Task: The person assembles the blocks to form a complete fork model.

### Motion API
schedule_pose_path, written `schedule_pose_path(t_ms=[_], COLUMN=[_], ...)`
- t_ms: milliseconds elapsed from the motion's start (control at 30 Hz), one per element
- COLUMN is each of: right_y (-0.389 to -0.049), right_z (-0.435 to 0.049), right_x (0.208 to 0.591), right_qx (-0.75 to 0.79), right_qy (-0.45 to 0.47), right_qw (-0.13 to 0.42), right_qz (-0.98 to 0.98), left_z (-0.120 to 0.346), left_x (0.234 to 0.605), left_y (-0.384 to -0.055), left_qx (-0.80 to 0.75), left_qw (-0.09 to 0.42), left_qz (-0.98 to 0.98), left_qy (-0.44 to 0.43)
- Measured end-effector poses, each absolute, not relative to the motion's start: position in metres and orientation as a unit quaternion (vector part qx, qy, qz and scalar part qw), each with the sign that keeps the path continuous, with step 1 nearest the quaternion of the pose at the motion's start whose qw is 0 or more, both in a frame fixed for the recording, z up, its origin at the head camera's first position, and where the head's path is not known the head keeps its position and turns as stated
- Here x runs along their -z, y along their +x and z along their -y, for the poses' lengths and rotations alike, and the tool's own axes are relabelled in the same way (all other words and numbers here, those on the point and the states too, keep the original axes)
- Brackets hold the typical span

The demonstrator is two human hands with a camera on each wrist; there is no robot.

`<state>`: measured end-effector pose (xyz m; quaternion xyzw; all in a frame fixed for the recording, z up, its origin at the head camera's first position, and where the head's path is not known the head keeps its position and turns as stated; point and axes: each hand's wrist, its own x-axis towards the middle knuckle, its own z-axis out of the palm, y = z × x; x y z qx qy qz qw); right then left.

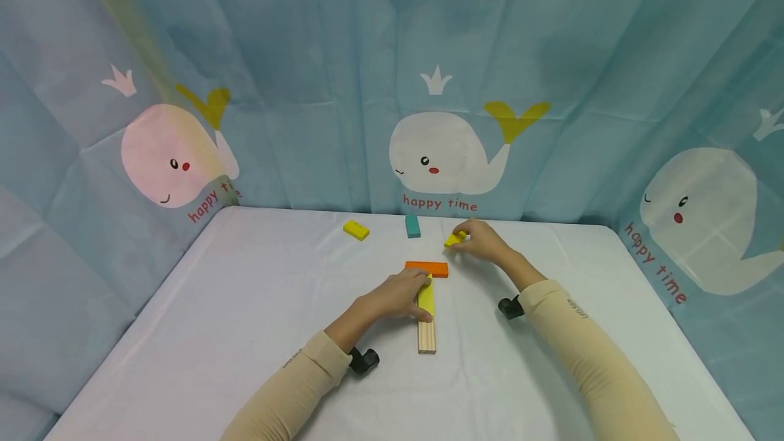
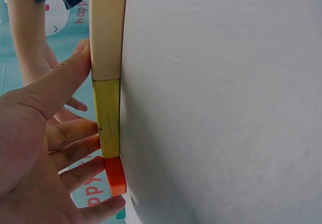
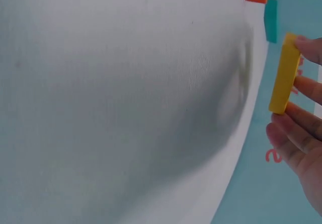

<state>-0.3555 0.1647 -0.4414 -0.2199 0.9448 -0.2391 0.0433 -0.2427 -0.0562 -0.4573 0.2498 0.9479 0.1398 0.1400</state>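
On the white table, a plain wooden block point(image 1: 427, 337), a yellow block point(image 1: 426, 301) and an orange block point(image 1: 436, 269) lie end to end, the orange one crosswise at the far end. My left hand point(image 1: 398, 293) rests on this row. In the left wrist view its thumb touches the wooden block point(image 2: 107, 38), while its outstretched fingers touch the yellow block point(image 2: 108, 118) and the orange block point(image 2: 115, 176). Farther back on the right, my right hand point(image 1: 486, 243) pinches another yellow block point(image 3: 285, 75) between thumb and fingers, held off the table in the right wrist view.
A teal block point(image 1: 413, 226) lies near the table's back edge, behind the orange one. To its left is a loose yellow block point(image 1: 356, 230). A blue curtain printed with whales point(image 1: 447, 155) hangs behind and beside the white table point(image 1: 257, 305).
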Motion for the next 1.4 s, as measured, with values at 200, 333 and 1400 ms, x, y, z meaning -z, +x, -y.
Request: schedule_pose_path(t_ms=[200,333,1400], right_y=[-0.353,-0.353,-0.349], right_z=[-0.158,-0.155,-0.14], right_x=[0.443,0.445,0.456], right_qx=[0.247,0.25,0.22], right_qy=[-0.22,-0.211,-0.208], right_qw=[0.052,0.061,0.093], right_qz=[-0.942,-0.943,-0.948], left_z=[0.056,0.055,0.057], left_x=[0.457,0.457,0.457], left_y=[-0.242,-0.242,-0.241], left_qx=[-0.138,-0.137,-0.148], left_qw=[0.138,0.137,0.141], left_qz=[-0.948,-0.949,-0.947], left_qy=[0.25,0.249,0.249])
